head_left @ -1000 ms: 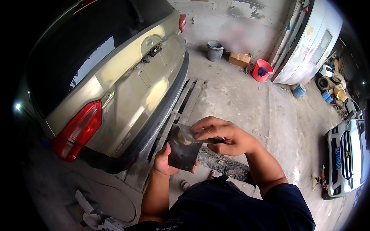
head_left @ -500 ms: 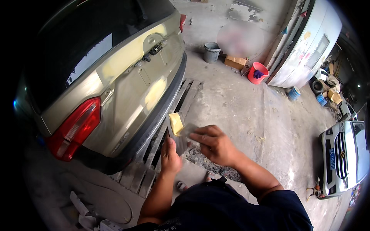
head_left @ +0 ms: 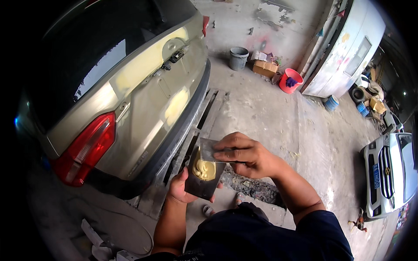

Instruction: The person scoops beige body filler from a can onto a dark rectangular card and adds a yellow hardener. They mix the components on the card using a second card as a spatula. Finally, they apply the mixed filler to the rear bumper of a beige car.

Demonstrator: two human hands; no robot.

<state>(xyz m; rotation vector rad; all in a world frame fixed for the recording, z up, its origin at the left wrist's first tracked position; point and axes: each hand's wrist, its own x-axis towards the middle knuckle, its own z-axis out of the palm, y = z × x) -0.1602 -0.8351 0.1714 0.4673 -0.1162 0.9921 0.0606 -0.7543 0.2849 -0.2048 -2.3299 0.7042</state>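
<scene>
My left hand is closed round the sides of a dark, flat mixing board. A mound of pale yellow body filler lies on the board, ridged and smeared. In my right hand is a thin grey metal spreader, pinched with the fingers over its upper face. The spreader's blade lies over the far end of the board, at the filler. Ahead on the left stands a gold car, with pale yellow filler patches on its tailgate.
A wooden pallet lies along the car's bumper. Against the far wall are a grey bucket, a cardboard box and a red bucket. A white car stands at the right, and rubble lies near my feet.
The board has tipped from nearly edge-on to face up, and my left hand has come lower. The spreader, blurred before, now sits over the board's far end.
</scene>
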